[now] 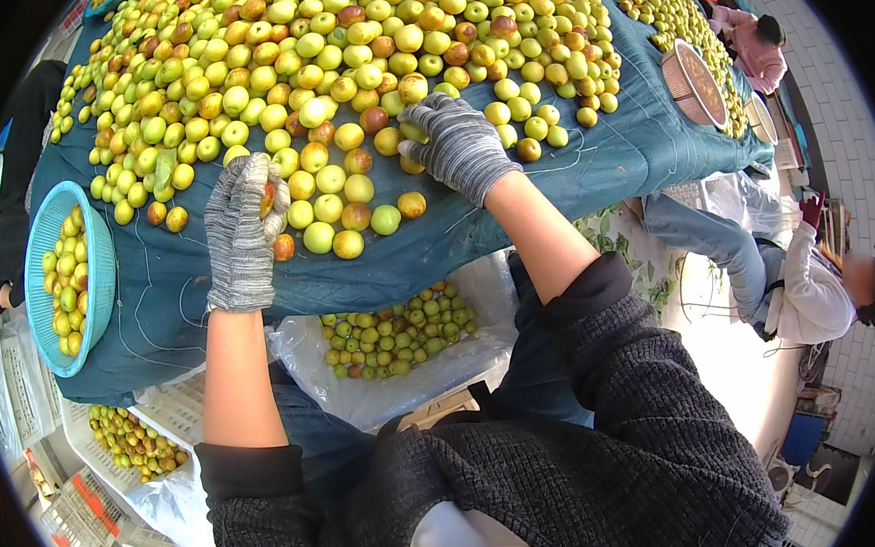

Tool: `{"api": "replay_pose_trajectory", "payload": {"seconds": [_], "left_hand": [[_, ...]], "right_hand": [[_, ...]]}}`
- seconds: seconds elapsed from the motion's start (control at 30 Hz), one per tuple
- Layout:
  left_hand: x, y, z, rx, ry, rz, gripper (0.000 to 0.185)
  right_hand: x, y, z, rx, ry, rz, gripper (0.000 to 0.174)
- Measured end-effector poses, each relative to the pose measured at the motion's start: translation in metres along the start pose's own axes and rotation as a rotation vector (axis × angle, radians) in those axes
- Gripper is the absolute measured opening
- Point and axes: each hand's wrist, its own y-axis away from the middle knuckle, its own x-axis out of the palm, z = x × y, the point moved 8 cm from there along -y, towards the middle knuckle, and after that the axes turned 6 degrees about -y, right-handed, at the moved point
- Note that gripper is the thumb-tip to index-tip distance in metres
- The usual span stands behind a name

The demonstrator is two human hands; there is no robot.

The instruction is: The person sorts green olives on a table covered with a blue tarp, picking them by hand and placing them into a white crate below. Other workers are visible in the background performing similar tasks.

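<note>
A big heap of green, yellow and reddish-brown jujube-like fruit (pixel 303 48) covers a table draped in dark blue-green cloth (pixel 611 157). My left hand (pixel 243 225), in a grey striped knit glove, curls around a reddish fruit (pixel 268 199) at the near edge of the heap. Just right of its wrist lies another reddish fruit (pixel 284 247). My right hand (pixel 459 143), gloved alike, has its thumb and fingers around a green fruit (pixel 413 132), partly hidden by the fingers. Loose fruit (pixel 330 178) lies on the cloth between both hands.
A blue plastic basket (pixel 110 271) with fruit stands at the left. Below the table edge are a plastic-lined crate (pixel 499 300) of fruit and a white crate (pixel 79 438). A pink basket (pixel 678 86) stands at the right. Two people (pixel 814 288) (pixel 758 47) are on the right.
</note>
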Motion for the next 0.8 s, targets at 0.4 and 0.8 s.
{"api": "replay_pose_trajectory", "payload": {"seconds": [0.4,0.8], "left_hand": [[0.016,0.012,0.009,0.173,-1.114,0.337,0.02],[0.011,0.01,-0.017,0.196,-0.351,0.149,0.022]], "right_hand": [[0.014,-0.003,0.015,-0.007,-0.19,-0.075,0.053],[-0.018,0.003,0.044,-0.219,-0.89,0.049,0.044]]}}
